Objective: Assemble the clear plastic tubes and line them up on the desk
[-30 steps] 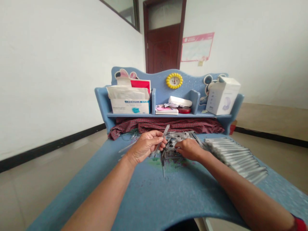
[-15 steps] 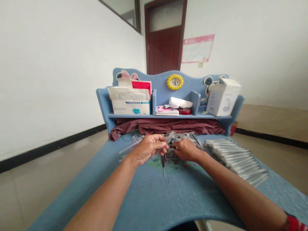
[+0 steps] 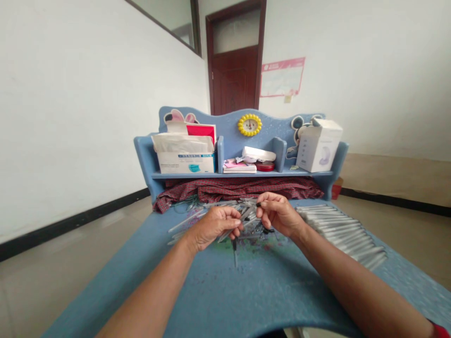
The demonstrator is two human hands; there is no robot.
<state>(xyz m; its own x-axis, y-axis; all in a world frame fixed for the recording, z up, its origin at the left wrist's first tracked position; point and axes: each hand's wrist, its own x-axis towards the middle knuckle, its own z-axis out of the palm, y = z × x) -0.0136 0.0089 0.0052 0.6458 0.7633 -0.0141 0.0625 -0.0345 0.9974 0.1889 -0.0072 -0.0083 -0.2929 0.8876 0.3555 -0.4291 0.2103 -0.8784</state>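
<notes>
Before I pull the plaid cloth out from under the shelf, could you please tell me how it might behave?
The plaid cloth is probably floppy, as it lies in loose, bunched folds. It may trail as a long length, since it runs along most of the shelf. It could drag nearby clear tubes along, as they lie close in front.

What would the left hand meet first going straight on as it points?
Probably the right hand, across a small gap, though depth is unclear and the left hand might brush the loose tubes first.

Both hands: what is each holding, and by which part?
Left hand pinches a translucent tube near its middle; right hand, a small black piece, part unclear.
</notes>
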